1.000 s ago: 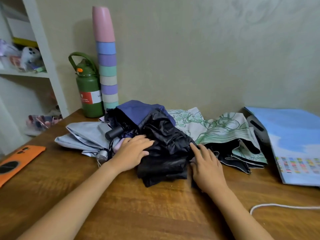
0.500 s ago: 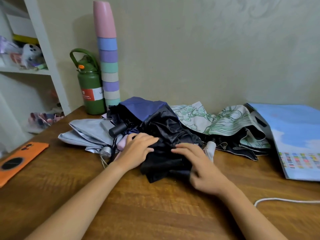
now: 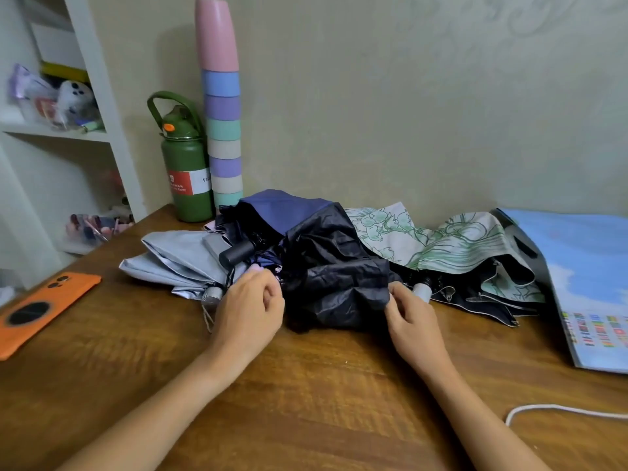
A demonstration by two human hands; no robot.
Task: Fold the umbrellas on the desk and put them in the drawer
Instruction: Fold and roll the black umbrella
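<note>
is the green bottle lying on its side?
No, the green bottle stands upright on the desk at the wall, beside the stack of cups.

On my feed, apart from the job: a green flask (image 3: 186, 171) with a loop handle stands at the back of the desk against the wall, touching a tall stack of pastel cups (image 3: 222, 107) on its right. An orange phone case (image 3: 40, 309) lies flat near the left edge. A blue printed booklet (image 3: 591, 283) sits at the far right, a white cable (image 3: 557, 410) in front of it. White shelves (image 3: 85, 96) on the left hold small clutter.
</note>
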